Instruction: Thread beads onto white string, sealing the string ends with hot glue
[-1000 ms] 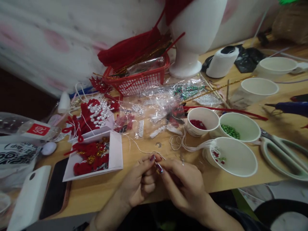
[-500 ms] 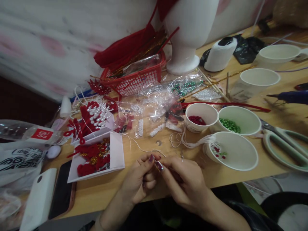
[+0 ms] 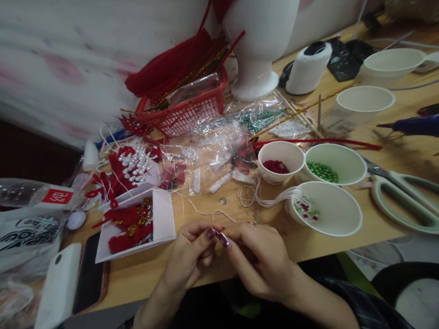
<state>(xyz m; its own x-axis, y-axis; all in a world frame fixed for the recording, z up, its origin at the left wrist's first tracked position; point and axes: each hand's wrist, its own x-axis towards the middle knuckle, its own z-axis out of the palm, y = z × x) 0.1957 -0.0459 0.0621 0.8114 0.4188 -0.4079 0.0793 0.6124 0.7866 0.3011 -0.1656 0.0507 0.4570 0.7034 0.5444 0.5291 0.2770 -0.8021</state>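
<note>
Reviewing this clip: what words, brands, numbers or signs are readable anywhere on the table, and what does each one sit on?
Red label on the clear plastic bottle: white characters, too blurred to read.
White plastic bag under the bottle: bold black lettering, seen upside down and smeared; no word can be made out.
No other text, number or sign shows in this view.

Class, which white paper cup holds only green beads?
The green-bead cup between the red-bead cup and the scissors; the tilted near cup holds mixed beads.
</note>
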